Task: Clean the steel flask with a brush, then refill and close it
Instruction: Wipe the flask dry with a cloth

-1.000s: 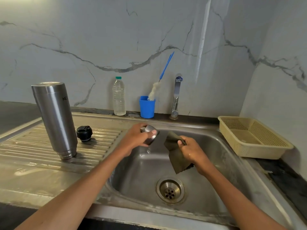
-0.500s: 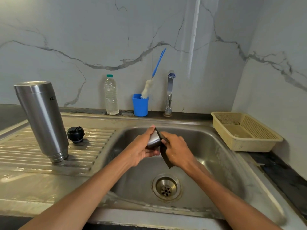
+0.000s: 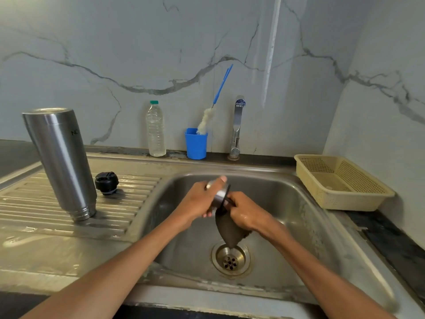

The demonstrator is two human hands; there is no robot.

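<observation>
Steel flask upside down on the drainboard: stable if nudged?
Probably tippy: the steel flask is tall and stands on its narrow mouth on the ribbed drainboard. Likely slippery, since that surface looks wet. On its side it would probably roll.

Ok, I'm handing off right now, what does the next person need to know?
Left hand holds the small steel cup over the sink. Right hand holds a dark cloth, pushing it into the cup.
Steel flask stands mouth-down on the drainboard, black stopper beside it. Bottle brush sits in the blue cup; water bottle next to it, capped.
Left: finish the cup, refill the flask, close it.
</observation>
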